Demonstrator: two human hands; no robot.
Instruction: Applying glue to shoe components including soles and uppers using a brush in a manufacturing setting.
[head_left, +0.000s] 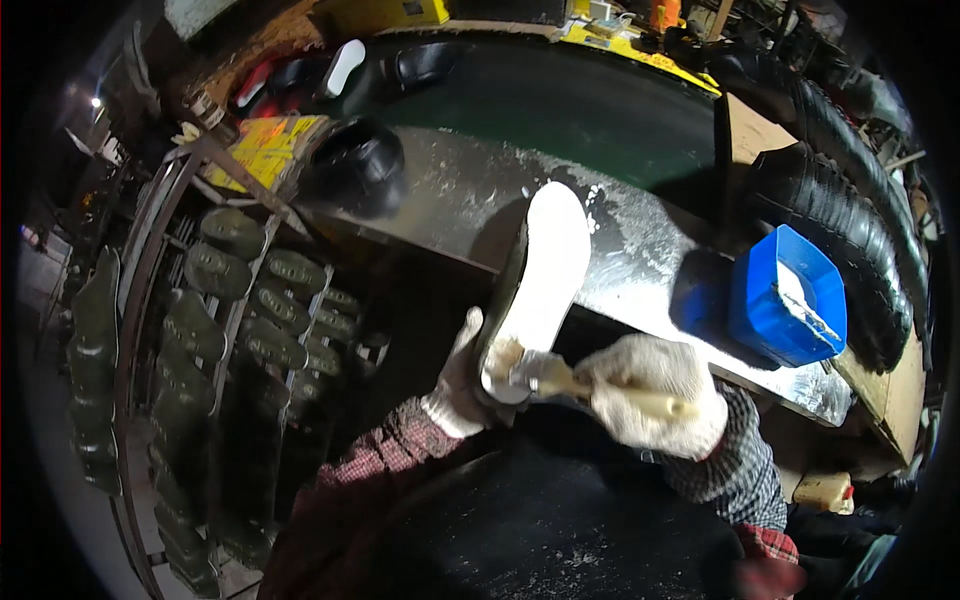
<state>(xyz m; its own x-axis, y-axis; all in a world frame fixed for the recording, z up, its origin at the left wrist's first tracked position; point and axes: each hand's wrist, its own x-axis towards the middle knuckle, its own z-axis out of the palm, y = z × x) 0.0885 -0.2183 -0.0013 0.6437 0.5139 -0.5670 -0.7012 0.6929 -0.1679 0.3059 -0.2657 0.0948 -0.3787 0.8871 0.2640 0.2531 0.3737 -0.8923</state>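
The left hand (458,385), in a pale work glove, is clamped around the heel end of a dark shoe (540,285) turned sole up, so its white sole faces the camera and its toe points toward 12 o'clock. The right hand (655,395), gloved the same way, is closed around the light wooden handle of a brush (560,378); the brush head lies at 9 o'clock from that hand and touches the heel part of the sole, where a tan smear shows. Both forearms wear checked sleeves and come in from 6 o'clock.

The shoe is held just above the near edge of a metal surface (450,195) dusted with white powder. On that surface, at 3 o'clock from the shoe, sits a blue tub (775,310) with white paste and a stick inside. At 10 o'clock from the shoe a black shoe (360,165) rests near a yellow box (262,148). At 9 o'clock, well apart, a rack (230,320) carries rows of dark green soles. Ribbed black hoses (850,230) curve along the 2 o'clock rim beside a piece of cardboard (752,130)
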